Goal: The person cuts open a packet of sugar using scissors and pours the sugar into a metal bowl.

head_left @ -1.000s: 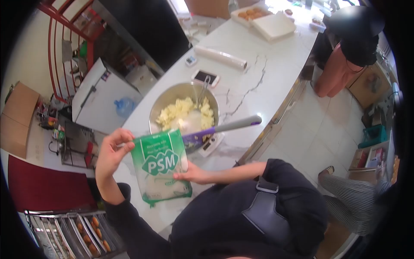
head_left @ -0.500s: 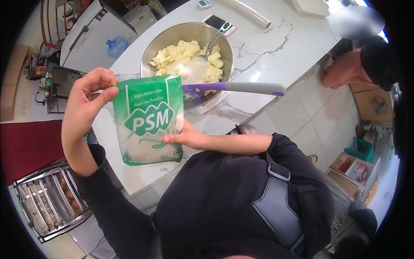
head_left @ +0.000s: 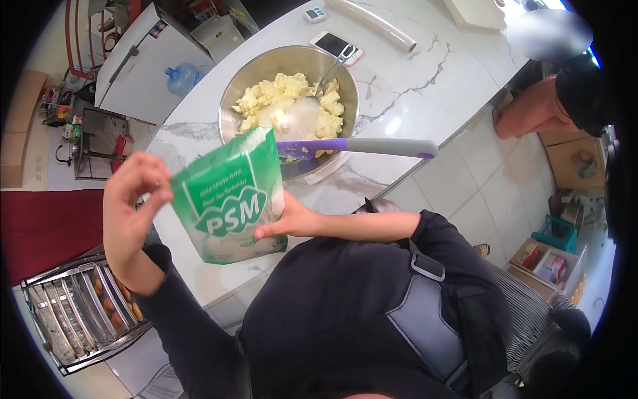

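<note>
My right hand (head_left: 290,216) grips the lower right side of a green-and-clear plastic bag of sugar (head_left: 226,199) marked PSM, thumb across its front. The bag tilts, its top leaning towards the bowl. My left hand (head_left: 138,207) is beside the bag's upper left corner, fingers curled and apart from the thumb; it appears off the bag. Behind the bag stands a steel mixing bowl (head_left: 230,80) with pale yellow lumps (head_left: 282,90) and white sugar (head_left: 297,113). A metal utensil (head_left: 337,64) leans in the bowl. A purple spatula with a grey handle (head_left: 389,146) lies across its near rim.
On the marble counter (head_left: 405,86) are a phone (head_left: 335,46), a small timer (head_left: 314,14) and a clear roll (head_left: 375,26). A rack of trays (head_left: 86,312) stands at left. Another person's arm (head_left: 535,110) shows at upper right. A blue water bottle (head_left: 181,78) is beyond the counter.
The sugar bag has tilted, its top swinging right. My left hand has come away from its upper left corner, moving slightly down. The right hand keeps its hold.
</note>
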Motion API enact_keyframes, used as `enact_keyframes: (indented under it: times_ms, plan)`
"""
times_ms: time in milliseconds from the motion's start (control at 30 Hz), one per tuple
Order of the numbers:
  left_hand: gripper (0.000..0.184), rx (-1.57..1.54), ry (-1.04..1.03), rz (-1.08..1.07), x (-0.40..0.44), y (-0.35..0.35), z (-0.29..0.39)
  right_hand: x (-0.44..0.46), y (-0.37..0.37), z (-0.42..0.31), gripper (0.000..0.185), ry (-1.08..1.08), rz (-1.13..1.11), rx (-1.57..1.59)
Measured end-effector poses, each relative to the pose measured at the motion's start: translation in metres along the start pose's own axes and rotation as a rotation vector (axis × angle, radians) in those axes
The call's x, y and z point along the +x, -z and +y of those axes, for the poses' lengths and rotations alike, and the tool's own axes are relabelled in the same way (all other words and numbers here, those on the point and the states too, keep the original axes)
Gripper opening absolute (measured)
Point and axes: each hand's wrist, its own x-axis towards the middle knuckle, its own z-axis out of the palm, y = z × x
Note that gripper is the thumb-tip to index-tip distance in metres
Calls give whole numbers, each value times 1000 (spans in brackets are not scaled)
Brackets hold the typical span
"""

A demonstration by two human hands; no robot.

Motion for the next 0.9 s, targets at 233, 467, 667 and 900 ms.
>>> enact_keyframes:
  times_ms: [233,467,667,900]
  plan:
    - [18,50,-28,235,-92,-43,-38,-20,25,19,89,57,-15,-669]
    - [15,67,-52,514,-152,-129,-106,-34,45,22,94,-83,-73,-955]
    - [30,-145,-176,684,-159,-170,-132,-41,23,11,96,38,-32,-925]
    - [131,-475,-86,737,-152,-240,-168,-43,7,10,50,218,4,-856]
